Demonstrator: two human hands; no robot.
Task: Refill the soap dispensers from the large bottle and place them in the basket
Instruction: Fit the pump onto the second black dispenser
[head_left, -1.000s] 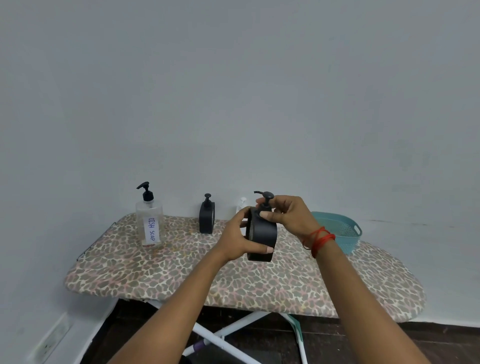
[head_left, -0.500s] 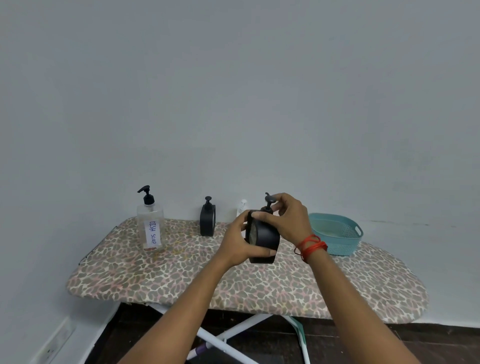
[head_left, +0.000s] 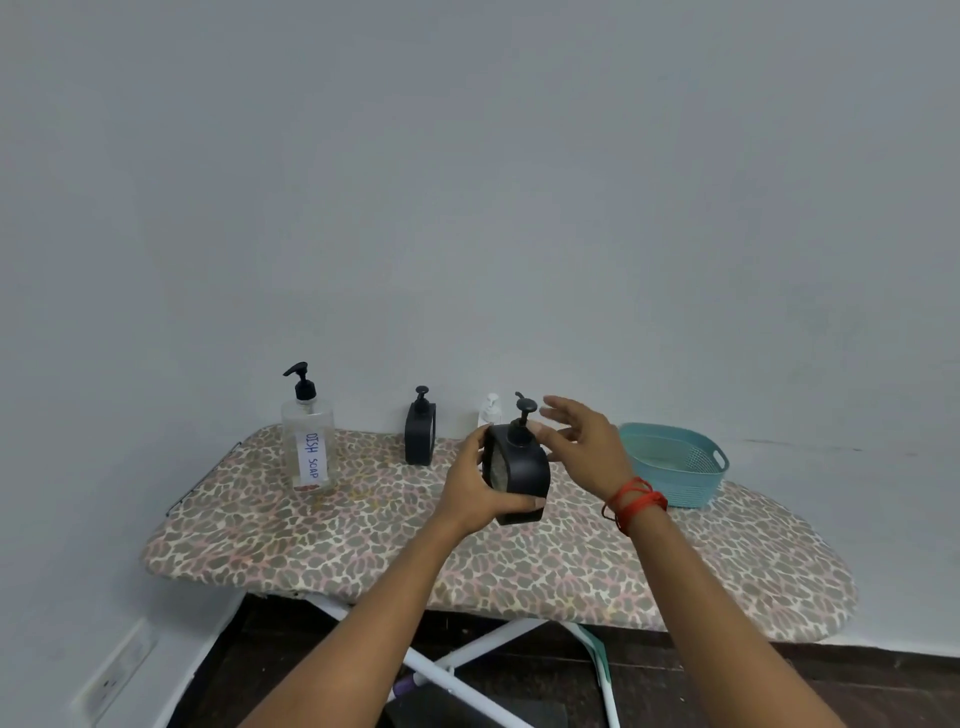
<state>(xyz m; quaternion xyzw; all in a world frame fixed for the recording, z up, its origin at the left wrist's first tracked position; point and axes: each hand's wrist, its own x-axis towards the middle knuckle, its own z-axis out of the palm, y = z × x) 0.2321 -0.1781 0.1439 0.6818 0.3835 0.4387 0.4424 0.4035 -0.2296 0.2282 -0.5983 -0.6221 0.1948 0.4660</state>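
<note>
Left grip (head_left: 480, 491) is clenched round the body of a black dispenser (head_left: 519, 467), with digits at its top edge and beneath its base. The vessel is thereby kept upright and appears to be held just above the ironing board (head_left: 363, 545) rather than rested on it. Right grip (head_left: 587, 447) is released: its fingers are spread and straight beside the pump (head_left: 524, 408), and nothing is grasped. Whether the thumb touches the pump collar cannot be told.

The arrangement is judged to serve work on the pump, the body being steadied by one grip so that the top can be turned by the other. Whether the pump is being loosened for filling or has been tightened after it cannot be decided, since it is seated on the neck.

The large bottle (head_left: 307, 441), labelled DISH SOAP, is stood upright well to the left with its own pump on. A second black dispenser (head_left: 420, 436) and a white dispenser (head_left: 490, 410) are lined up near the wall. The basket (head_left: 670, 488) is set to the right, near the right grip, where finished dispensers can be dropped in; all three dispensers are outside it.
</note>
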